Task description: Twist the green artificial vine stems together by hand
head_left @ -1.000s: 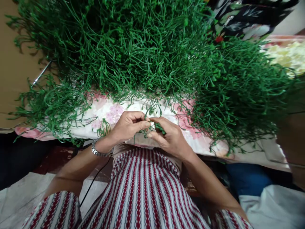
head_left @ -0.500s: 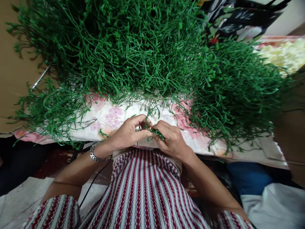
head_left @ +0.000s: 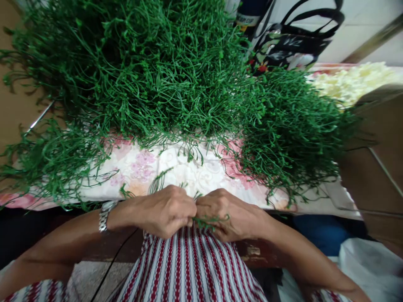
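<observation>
"Fingers (head_left: 186,209) drawn in on both sides, knuckles up. What have they got?"

"On the right hand (head_left: 233,216) they're bent closed, with green sprigs (head_left: 209,222) poking out below the knuckles. On the left hand (head_left: 170,212) they're curled just as tight and seem pinched on the same sprigs, but the contact itself is tucked out of sight."

"And where are the sprigs, exactly?"

"Lower middle of the frame, where the two hands meet, in front of the near edge of the floral cloth (head_left: 185,167) and just above the striped garment (head_left: 195,268)."

"What could go wrong from there?"

"I'd worry about one slipping out and dropping onto the garment, since it's thin and only a pinch appears to hold it. Too hard a pull might kink or snap it. Those loose stems (head_left: 159,180) behind the left hand could snag too, being so wiry."

"How are the hands posed?"

"Backs turned up, almost nose to nose, thumbs mostly hidden beneath. Both forearms slant inward from the lower corners, and a metal watch (head_left: 103,216) circles the left wrist"
</observation>
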`<act>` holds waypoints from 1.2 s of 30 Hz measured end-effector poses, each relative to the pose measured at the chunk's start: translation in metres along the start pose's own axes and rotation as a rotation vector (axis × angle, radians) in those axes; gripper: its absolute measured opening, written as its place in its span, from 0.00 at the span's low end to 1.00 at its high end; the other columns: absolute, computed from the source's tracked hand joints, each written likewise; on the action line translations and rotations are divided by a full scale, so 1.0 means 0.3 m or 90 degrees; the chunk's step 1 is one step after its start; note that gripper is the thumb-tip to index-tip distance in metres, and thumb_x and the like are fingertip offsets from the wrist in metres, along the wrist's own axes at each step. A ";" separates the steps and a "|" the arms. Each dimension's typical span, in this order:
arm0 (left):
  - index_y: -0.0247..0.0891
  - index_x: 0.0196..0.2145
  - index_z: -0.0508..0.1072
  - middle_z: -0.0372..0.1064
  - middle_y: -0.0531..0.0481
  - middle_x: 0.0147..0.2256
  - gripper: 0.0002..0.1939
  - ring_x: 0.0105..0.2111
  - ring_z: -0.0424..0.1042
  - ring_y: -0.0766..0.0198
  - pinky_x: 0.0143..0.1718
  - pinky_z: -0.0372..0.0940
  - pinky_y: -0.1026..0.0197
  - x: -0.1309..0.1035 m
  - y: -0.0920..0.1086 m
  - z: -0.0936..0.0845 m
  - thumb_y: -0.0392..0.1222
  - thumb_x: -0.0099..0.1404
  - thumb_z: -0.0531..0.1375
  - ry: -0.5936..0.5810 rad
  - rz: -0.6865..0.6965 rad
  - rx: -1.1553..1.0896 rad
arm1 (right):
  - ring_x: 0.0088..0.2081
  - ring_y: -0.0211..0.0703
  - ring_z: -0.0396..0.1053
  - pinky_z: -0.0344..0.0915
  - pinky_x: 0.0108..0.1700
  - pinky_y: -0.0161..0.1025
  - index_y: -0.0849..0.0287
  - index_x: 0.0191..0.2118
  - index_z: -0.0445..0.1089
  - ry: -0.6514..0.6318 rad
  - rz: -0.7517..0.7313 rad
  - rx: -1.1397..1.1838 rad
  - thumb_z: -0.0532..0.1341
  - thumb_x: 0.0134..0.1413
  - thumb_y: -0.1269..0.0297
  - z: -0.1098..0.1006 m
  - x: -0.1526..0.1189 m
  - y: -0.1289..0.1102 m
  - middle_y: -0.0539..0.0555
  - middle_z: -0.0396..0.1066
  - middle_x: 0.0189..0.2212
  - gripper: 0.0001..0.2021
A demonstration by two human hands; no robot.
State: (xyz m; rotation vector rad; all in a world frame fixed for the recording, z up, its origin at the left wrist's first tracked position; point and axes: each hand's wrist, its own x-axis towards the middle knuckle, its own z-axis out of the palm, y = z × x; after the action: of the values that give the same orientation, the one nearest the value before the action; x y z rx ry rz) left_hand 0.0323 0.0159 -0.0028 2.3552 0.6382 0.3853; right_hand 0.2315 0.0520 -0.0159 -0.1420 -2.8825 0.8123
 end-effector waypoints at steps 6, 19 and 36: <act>0.37 0.21 0.57 0.61 0.51 0.20 0.07 0.21 0.56 0.66 0.25 0.52 0.59 -0.010 0.041 0.045 0.28 0.52 0.50 -0.092 0.046 0.031 | 0.25 0.33 0.57 0.51 0.24 0.33 0.59 0.29 0.63 -0.132 -0.046 0.055 0.59 0.40 0.70 -0.012 -0.009 -0.039 0.48 0.64 0.26 0.05; 0.36 0.18 0.57 0.49 0.56 0.17 0.15 0.18 0.51 0.72 0.20 0.46 0.66 -0.065 -0.037 -0.073 0.39 0.60 0.54 0.113 -0.303 -0.373 | 0.28 0.35 0.60 0.58 0.31 0.33 0.60 0.28 0.62 0.129 0.091 0.015 0.51 0.55 0.75 -0.123 -0.125 0.052 0.51 0.61 0.23 0.07; 0.33 0.23 0.67 0.64 0.55 0.18 0.11 0.14 0.62 0.74 0.16 0.55 0.71 0.076 -0.092 0.022 0.43 0.55 0.62 0.635 -0.370 -0.610 | 0.25 0.33 0.61 0.60 0.30 0.32 0.57 0.36 0.56 0.553 0.337 0.216 0.51 0.59 0.64 0.114 0.151 0.049 0.48 0.62 0.26 0.04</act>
State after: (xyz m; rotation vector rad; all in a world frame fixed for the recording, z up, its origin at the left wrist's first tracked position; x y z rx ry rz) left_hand 0.0447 0.0429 -0.0237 0.9054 1.1816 1.2598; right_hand 0.1819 0.0528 -0.0474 -0.9684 -1.8718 0.9766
